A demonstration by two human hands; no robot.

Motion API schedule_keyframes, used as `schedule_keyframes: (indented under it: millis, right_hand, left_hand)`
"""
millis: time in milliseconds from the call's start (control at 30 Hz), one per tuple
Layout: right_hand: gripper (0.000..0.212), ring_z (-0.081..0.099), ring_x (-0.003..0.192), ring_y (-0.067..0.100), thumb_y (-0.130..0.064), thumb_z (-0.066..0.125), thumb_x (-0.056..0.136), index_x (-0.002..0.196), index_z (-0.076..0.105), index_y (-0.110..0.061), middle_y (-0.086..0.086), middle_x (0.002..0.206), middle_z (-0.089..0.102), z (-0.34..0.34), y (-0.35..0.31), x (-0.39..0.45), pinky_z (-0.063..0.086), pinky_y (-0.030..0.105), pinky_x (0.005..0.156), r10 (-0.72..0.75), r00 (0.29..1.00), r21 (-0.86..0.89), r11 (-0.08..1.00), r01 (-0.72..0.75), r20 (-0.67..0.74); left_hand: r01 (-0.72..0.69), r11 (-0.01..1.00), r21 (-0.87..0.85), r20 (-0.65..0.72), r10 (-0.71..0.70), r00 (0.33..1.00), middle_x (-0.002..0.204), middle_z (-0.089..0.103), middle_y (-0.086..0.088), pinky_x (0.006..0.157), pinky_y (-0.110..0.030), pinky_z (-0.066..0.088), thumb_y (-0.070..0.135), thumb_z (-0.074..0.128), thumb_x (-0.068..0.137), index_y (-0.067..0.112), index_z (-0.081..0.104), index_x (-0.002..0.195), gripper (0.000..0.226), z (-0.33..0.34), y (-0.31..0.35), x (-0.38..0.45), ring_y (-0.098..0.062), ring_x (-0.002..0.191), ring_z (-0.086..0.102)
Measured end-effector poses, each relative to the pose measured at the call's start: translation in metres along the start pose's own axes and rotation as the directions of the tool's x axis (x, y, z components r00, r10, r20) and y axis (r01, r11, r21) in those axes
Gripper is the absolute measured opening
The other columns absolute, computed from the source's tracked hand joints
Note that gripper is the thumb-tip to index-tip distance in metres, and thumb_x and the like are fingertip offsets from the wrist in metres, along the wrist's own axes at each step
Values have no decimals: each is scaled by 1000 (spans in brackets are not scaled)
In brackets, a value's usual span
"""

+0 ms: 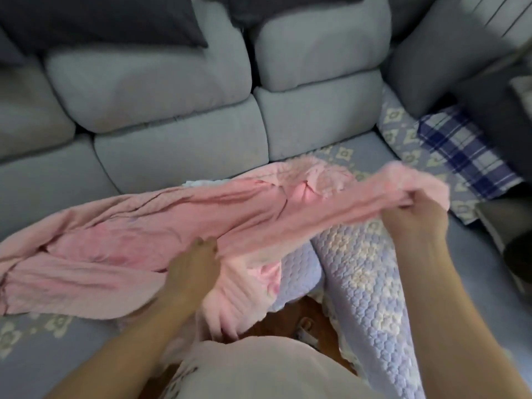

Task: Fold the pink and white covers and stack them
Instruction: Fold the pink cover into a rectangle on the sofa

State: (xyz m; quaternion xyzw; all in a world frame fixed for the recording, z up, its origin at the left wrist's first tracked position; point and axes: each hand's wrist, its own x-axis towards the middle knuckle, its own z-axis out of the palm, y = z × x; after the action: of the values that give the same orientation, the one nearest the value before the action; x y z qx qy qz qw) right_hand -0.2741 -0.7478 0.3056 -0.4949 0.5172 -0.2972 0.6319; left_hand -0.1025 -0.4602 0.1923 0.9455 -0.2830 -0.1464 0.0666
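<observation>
The soft, light pink fabric cover [121, 237] sags limply between the right hand [414, 217], pinching a bunched edge, and the left hand [195, 263], gripping its middle, so it likely handles best held by its corners.

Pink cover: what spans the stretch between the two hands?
Head view: only the pink cover itself, stretched from the left hand to the right hand.
</observation>
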Motion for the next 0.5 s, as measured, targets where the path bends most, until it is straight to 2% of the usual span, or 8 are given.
schedule_keyframes:
  millis: [67, 133, 233, 300, 367, 433, 467, 500]
  right_hand:
    - [25, 54, 50, -14, -5, 66, 79, 104, 63, -8, -6, 78, 60, 8, -39, 12, 37, 3, 42, -215, 974, -21, 977, 214, -64]
    - [34, 54, 49, -12, -1, 67, 79, 112, 62, -6, -7, 79, 59, 11, -52, 28, 36, 3, 39, -282, 959, -21, 959, 281, -25]
    - [33, 56, 49, -4, -2, 68, 78, 109, 58, -4, -1, 83, 61, 13, -50, 42, 34, 4, 37, -193, 979, 7, 981, 193, 65]
    - [30, 55, 43, -8, 5, 65, 82, 106, 54, -9, -1, 77, 56, 15, -47, 46, 34, 5, 35, -123, 987, -17, 992, 126, 100]
    - [30, 63, 60, -6, 6, 59, 85, 112, 55, -8, 3, 85, 61, 19, -39, 56, 38, 5, 45, -148, 980, -58, 986, 156, 132]
    - [35, 64, 90, 13, 2, 55, 86, 120, 56, -5, 7, 100, 64, 26, -41, 66, 36, 7, 63, -173, 974, -44, 983, 181, 144]
    - [37, 61, 94, 18, -1, 55, 85, 121, 57, -6, 7, 103, 65, 30, -43, 74, 35, 9, 66, -167, 974, -19, 985, 172, 155]
    - [36, 61, 95, 21, -3, 57, 84, 119, 58, -6, 8, 105, 66, 31, -43, 79, 37, 11, 66, -168, 968, -24, 984, 175, 185]
  left_hand:
    - [114, 988, -107, -212, -134, 968, 101, 58, -9, 72, -38, 49, 27, 53, 93, 18, 60, 98, 12, -15, 1, 20, -37, 89, 64]
    - [195, 968, -155, -190, -223, 956, 97, 64, -10, 71, -35, 47, 22, 56, 90, 16, 62, 90, 9, -17, -2, 27, -36, 90, 64]
    - [280, 932, -232, 84, -267, 960, 100, 72, -7, 78, -32, 51, 24, 56, 83, 17, 66, 92, 15, 2, -5, 10, -29, 90, 66]
    - [260, 960, -108, 245, -227, 943, 110, 71, -6, 85, -30, 50, 28, 55, 87, 22, 66, 92, 14, 23, -2, -12, -24, 95, 64]
    - [167, 986, -22, 514, -132, 848, 109, 67, -5, 84, -30, 45, 32, 58, 92, 20, 67, 92, 14, 31, 15, -38, -23, 98, 60]
    - [273, 902, -333, 737, 68, 673, 89, 70, -8, 71, -31, 45, 26, 66, 79, 17, 69, 77, 10, 27, 37, -62, -21, 81, 59]
    - [368, 811, -455, 758, 136, 639, 83, 69, -9, 68, -32, 44, 23, 67, 75, 16, 70, 76, 7, 21, 43, -70, -21, 77, 58]
    - [425, 758, -495, 737, 107, 667, 81, 69, -7, 67, -31, 44, 22, 68, 75, 16, 71, 78, 7, 20, 43, -73, -20, 74, 58]
